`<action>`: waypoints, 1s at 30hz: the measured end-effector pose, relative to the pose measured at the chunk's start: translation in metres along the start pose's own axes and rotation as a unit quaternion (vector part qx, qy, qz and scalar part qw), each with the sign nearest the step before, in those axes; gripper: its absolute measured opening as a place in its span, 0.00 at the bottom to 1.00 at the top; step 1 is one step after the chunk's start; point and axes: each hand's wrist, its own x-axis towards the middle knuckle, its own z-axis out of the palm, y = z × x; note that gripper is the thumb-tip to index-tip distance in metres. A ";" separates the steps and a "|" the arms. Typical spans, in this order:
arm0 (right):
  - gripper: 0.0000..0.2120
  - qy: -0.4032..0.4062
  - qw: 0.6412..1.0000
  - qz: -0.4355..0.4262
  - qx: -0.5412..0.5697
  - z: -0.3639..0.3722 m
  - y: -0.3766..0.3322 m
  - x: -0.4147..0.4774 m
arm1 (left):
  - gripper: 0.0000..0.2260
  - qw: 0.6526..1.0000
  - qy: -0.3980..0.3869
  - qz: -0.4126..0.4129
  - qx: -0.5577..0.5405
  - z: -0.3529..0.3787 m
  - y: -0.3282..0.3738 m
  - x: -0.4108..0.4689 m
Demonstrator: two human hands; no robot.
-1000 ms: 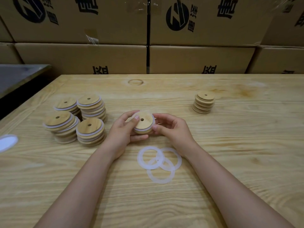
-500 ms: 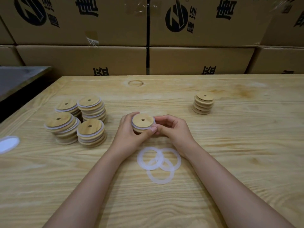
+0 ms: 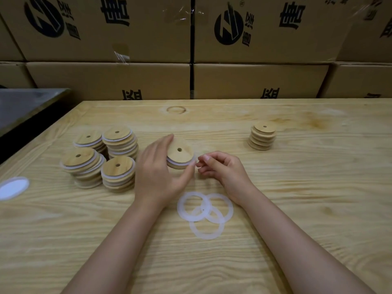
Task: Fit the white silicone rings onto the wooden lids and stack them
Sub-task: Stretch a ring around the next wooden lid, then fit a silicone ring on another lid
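One lid (image 3: pixel 180 152), ring (image 3: pixel 179 164) fitted, is sitting over the tabletop (image 3: pixel 297 209); my left hand (image 3: pixel 161 172) is gripping its rim between thumb and fingers, my right hand (image 3: pixel 222 168) is curling loosely, empty. I am judging it light and rigid, best held by the rim.

One ringed lid (image 3: pixel 180 154), a round pale wooden disc with a small centre hole and a white band round its edge, sits tilted at mid-table. Just left of it stand four short stacks of ringed lids (image 3: pixel 117 168), close together. Far right stands a stack of bare lids (image 3: pixel 262 135). Nearest, three loose white silicone rings (image 3: pixel 203 211) lie flat, overlapping.
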 end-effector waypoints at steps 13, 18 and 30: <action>0.07 0.008 1.000 0.008 -0.020 0.000 0.000 0.000 | 0.32 0.956 0.128 -0.202 0.171 -0.032 -0.048 -0.006; 0.08 0.009 1.000 0.009 -0.019 0.000 0.000 0.001 | 0.32 0.943 0.127 -0.252 0.176 -0.030 -0.057 -0.007; 0.08 0.012 1.000 0.014 -0.023 0.001 0.000 0.001 | 0.30 0.927 0.099 -0.302 0.196 -0.027 -0.062 -0.004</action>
